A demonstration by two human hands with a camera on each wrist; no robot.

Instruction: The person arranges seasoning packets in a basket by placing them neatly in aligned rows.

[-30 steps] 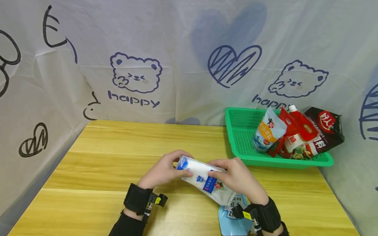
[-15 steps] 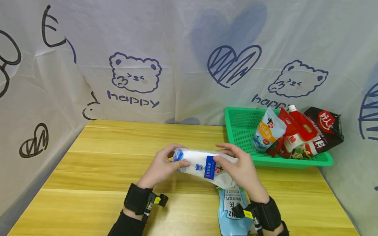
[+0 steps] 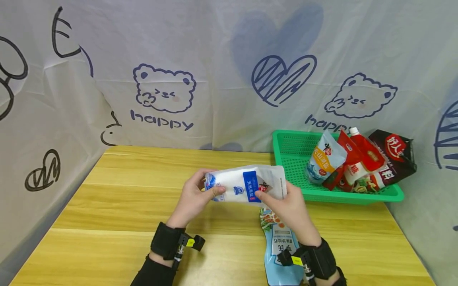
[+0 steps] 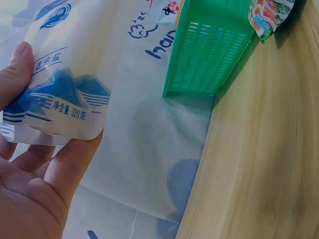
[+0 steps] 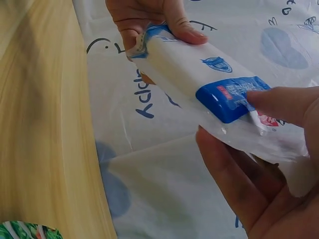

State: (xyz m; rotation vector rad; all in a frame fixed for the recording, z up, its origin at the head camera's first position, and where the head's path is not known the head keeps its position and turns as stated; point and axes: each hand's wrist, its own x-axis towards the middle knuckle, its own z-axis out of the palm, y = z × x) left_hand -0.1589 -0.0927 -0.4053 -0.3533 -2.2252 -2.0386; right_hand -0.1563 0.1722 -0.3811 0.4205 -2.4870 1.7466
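Observation:
Both hands hold a white and blue bag of salt (image 3: 232, 186) above the table, lying roughly level from left to right. My left hand (image 3: 191, 198) grips the bag's blue-printed base, thumb on the front and fingers behind, as the left wrist view of the salt bag (image 4: 75, 74) shows. At the other end my right hand (image 3: 295, 210) pinches the bag near its blue label, with the thumb (image 5: 279, 102) on the front and fingers underneath. Below the right hand a light blue spouchlike pouch (image 3: 280, 246) lies on the table, partly hidden by the wrist camera.
A green plastic basket (image 3: 291, 159) stands at the back right. In it are a blue and orange pouch (image 3: 323, 159), a red-and-white spouted pouch (image 3: 368, 153) and a dark packet (image 3: 393, 155). A printed cloth (image 3: 222, 79) hangs behind the wooden table (image 3: 125, 206).
The salt bag has risen away from me and turned from slanting down rightward to nearly level, both hands moving with it. More of the light blue pouch now shows.

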